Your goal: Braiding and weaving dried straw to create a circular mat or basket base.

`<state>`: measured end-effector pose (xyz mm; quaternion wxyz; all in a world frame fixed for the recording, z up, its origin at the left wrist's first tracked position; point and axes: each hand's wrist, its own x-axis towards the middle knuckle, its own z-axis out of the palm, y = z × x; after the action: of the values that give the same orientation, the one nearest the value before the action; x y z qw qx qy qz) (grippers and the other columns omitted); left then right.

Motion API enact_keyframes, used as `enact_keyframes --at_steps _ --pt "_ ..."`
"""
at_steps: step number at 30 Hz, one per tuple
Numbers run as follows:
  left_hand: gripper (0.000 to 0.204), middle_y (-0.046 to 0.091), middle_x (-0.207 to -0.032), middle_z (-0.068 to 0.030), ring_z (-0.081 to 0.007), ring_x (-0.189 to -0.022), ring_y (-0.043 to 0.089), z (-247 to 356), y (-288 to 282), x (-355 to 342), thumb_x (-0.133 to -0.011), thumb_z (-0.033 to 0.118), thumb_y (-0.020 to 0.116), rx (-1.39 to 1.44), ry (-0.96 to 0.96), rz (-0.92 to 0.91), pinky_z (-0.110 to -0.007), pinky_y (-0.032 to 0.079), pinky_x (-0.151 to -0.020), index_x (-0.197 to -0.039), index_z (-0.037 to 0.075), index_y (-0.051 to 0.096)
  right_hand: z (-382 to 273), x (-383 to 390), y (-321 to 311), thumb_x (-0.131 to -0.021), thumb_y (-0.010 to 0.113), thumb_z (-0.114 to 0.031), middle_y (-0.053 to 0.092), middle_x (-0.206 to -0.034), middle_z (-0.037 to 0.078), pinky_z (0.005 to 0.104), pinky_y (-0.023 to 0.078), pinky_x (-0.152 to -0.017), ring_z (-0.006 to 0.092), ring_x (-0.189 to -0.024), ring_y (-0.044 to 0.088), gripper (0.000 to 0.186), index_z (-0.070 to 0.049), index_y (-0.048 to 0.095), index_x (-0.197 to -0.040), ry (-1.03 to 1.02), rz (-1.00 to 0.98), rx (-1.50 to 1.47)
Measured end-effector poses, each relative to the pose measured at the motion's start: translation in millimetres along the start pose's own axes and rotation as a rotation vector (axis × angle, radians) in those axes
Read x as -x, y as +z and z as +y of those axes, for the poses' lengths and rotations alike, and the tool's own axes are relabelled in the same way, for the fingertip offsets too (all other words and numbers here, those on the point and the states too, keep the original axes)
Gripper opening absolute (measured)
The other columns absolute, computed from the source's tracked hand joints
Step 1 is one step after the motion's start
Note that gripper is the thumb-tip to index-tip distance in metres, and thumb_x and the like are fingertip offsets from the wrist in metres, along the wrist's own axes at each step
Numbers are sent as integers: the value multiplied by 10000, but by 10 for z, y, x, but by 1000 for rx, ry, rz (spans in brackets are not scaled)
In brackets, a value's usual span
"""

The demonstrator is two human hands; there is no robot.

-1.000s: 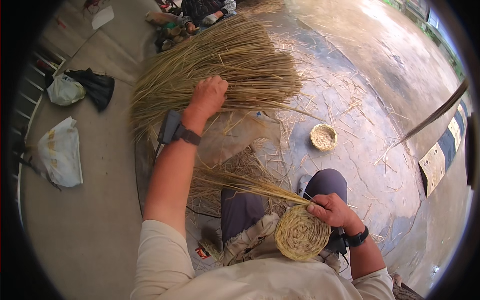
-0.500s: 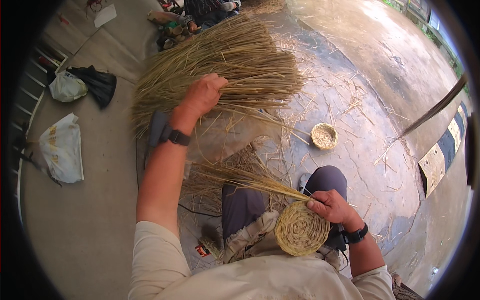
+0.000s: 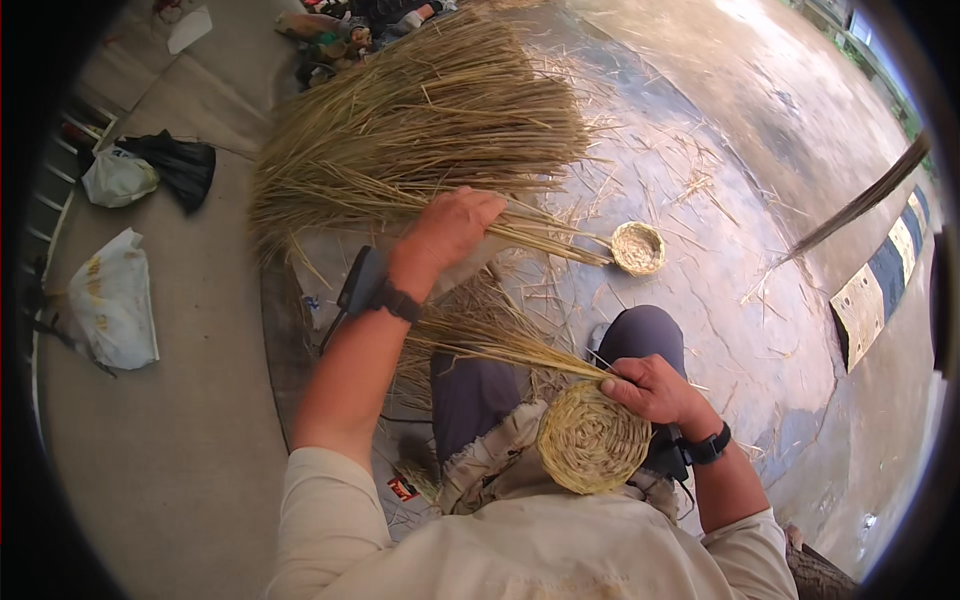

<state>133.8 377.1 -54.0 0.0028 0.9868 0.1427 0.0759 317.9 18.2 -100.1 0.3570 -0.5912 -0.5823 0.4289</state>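
My left hand (image 3: 455, 228) is closed around several straw stalks (image 3: 555, 243) at the near side of a large straw pile (image 3: 430, 120). Their cut ends point right, toward a small woven straw basket (image 3: 637, 248) on the ground. Over my lap, my right hand (image 3: 652, 388) pinches the rim of a round woven straw piece (image 3: 594, 440), thumb on top. Long loose strands (image 3: 510, 345) run leftward from that grip, across my knees. The piece's coiled bottom faces up; its underside is hidden.
Straw bits litter the concrete floor (image 3: 740, 330). At the left lie a white sack (image 3: 112, 300) and a black bag (image 3: 180, 168). A straw broom (image 3: 860, 205) and a striped black-and-yellow strip (image 3: 885, 275) are at the right. Part of another person (image 3: 410, 18) shows beyond the pile.
My left hand has come nearer and to the right, drawing stalks away from the pile. My right hand keeps its grip on the woven piece. The whole view has shifted slightly.
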Motion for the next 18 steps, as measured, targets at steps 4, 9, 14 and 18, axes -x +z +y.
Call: enact_keyframes --at_steps 4,9,14,18 --pt "382 708 -1058 -61 -334 -1078 642 -33 259 58 -860 5 638 -86 4 -1 -473 529 -942 -1201 149 732 -63 7 -10 -1063 637 -350 612 -734 210 475 483 -643 426 -696 613 397 -13 630 -854 33 -13 0" --pt "303 642 -940 -57 -322 -1003 621 -35 183 114 -822 18 660 -140 22 -14 -481 489 -885 -1082 153 734 -22 33 -14 -1067 638 -373 608 -731 209 476 482 -641 428 -697 610 420 -16 622 -845 51 -9 -5" --pt "285 670 -961 -61 -319 -1006 622 6 -147 218 -815 36 683 -89 17 112 -481 472 -898 -1064 149 763 -11 26 2 -1067 638 -373 602 -723 210 474 478 -634 432 -688 600 432 -16 606 -826 6 -2 -8" --pt "355 699 -1013 -60 -318 -1001 646 119 -374 264 -823 67 703 -118 42 165 -458 497 -914 -1160 154 775 -13 25 8 -1067 638 -373 593 -714 211 471 473 -632 434 -683 593 430 -19 606 -826 8 -14 -8"
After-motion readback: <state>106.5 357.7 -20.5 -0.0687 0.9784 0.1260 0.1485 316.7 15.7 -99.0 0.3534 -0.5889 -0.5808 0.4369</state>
